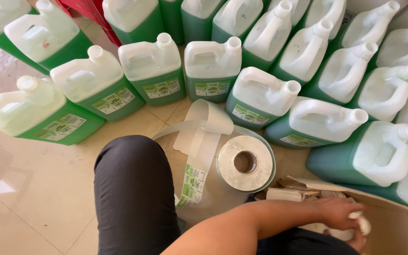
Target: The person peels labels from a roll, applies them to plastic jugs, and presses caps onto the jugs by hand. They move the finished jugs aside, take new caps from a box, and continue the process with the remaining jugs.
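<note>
Your hand (338,215) pinches small white caps (362,224) inside the cardboard box (393,226) at near right | roll of labels (245,163) just left of box | green jugs (260,99) stand far.

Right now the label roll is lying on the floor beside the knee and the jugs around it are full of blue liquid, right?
Not quite. The head view shows the jugs hold green liquid, not blue. The label roll does lie on the floor beside the knee.
</note>
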